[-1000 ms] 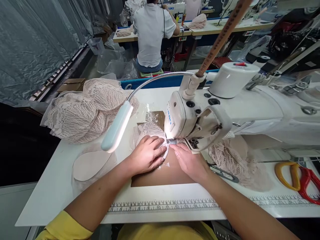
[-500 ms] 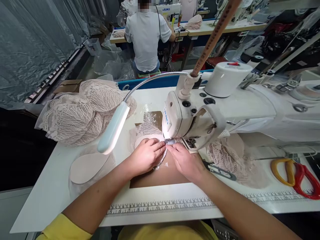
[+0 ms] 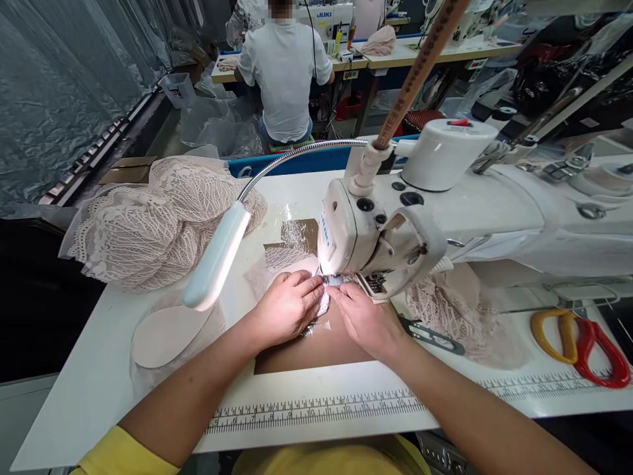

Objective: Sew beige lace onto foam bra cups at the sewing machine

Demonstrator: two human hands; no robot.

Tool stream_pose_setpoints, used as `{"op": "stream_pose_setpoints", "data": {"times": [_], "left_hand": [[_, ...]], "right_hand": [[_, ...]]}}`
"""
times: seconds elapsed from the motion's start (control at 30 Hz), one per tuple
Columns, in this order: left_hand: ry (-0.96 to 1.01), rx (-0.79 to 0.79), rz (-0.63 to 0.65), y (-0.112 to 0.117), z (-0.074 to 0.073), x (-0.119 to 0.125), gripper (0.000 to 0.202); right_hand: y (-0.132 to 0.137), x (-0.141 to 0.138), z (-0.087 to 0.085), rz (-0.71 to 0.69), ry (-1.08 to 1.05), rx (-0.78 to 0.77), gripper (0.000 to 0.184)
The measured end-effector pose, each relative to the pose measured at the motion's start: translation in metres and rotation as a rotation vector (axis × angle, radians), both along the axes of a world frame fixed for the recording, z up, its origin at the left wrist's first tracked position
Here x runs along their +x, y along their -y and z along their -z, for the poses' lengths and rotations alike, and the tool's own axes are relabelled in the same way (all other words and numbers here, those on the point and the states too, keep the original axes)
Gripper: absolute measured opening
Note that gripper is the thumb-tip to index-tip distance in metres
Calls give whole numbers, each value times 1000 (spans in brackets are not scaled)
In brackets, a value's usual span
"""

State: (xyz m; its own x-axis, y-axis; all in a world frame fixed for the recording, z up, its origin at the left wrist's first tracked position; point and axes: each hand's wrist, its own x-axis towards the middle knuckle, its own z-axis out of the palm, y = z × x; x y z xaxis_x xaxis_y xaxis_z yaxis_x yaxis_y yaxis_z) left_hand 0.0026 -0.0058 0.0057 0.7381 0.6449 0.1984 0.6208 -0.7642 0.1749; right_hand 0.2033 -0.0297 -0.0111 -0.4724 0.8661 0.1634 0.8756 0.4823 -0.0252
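My left hand (image 3: 288,305) lies flat, fingers together, pressing a pale lace-covered cup piece (image 3: 279,262) onto the bed of a white sewing machine (image 3: 395,231). My right hand (image 3: 363,316) rests beside it, fingertips on the fabric edge right at the presser foot (image 3: 335,280). Both hands touch the piece just in front of the needle. The part of the piece under my hands is hidden.
A heap of beige lace pieces (image 3: 158,221) lies at the back left, a plain foam cup (image 3: 168,335) in front of it. More lace (image 3: 450,310) sits under the machine arm. A gooseneck lamp (image 3: 215,257), thread snips (image 3: 430,335), scissors (image 3: 578,340), printed ruler (image 3: 316,409). A person (image 3: 284,72) sits ahead.
The piece has fed a little further under the presser foot; both hands have closed in towards the needle. The view has shifted slightly.
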Motion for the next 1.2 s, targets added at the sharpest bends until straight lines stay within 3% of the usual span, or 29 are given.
{"op": "stream_pose_setpoints", "data": {"times": [0.23,0.37,0.5,0.63,0.83,1.03,1.2], "left_hand": [[89,-75,53,2,-5,-10,32],[160,-112,67,3,-2,-11,18],[200,-131,44,3,0,-6,20],[151,-127,50,3,-2,-5,22],[4,19,36,1,-4,-11,26],[-4,2,136,6,-3,-9,28],[-1,27,99,7,2,-8,27]], "right_hand": [[1,8,2,-8,-134,7,39],[1,7,-1,-11,-186,-17,34],[2,1,0,-5,-184,-1,26],[-1,-2,3,-77,-221,22,25],[-2,2,1,-220,-222,37,28],[8,8,-7,-279,-144,18,31],[8,7,-9,-259,-138,40,31]]}}
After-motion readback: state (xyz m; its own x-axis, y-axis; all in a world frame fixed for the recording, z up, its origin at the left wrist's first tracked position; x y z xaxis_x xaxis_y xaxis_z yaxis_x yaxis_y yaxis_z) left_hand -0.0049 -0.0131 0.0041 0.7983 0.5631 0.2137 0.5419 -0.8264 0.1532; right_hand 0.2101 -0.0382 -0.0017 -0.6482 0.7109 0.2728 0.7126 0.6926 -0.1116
